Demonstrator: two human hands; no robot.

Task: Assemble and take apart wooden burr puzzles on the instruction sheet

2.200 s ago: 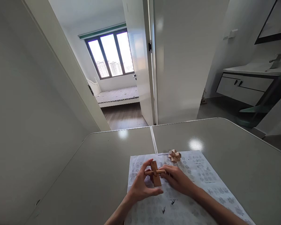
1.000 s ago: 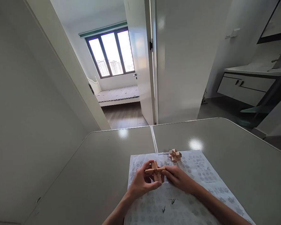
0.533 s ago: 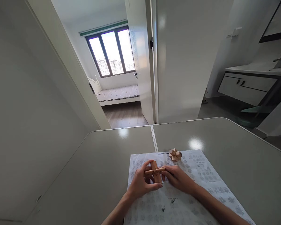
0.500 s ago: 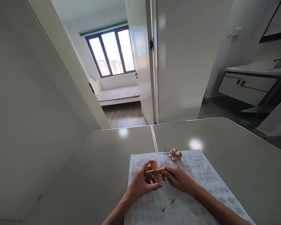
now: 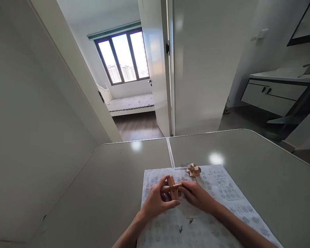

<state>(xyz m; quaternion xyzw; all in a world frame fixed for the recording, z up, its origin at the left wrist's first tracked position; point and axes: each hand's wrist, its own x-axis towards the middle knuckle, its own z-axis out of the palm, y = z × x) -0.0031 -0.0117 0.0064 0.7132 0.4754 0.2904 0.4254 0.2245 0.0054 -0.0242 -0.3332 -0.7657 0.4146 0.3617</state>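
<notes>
My left hand (image 5: 156, 199) is closed around a wooden puzzle (image 5: 174, 193), its thumb at the near end of an upright flat bar and a fingertip at the far end. A thin round wooden rod (image 5: 177, 185) crosses this bar. My right hand (image 5: 195, 195) pinches the rod's right end between thumb and fingers. Both hands are just above a printed paper sheet (image 5: 204, 220). Beyond them on the sheet sits a second wooden puzzle (image 5: 193, 171), a star-like block of interlocked pieces. The fingers partly hide the held pieces.
The sheet lies on a grey-green table (image 5: 113, 186) with a pale edge and a seam (image 5: 170, 152) running away from me. Past the table are a white door (image 5: 155, 69), a bed (image 5: 131, 102) and a washbasin cabinet (image 5: 274, 94).
The rod's right part is slightly more tilted upward and the held puzzle has turned a little. Both hands stay nearly in place; the star-like puzzle has not moved.
</notes>
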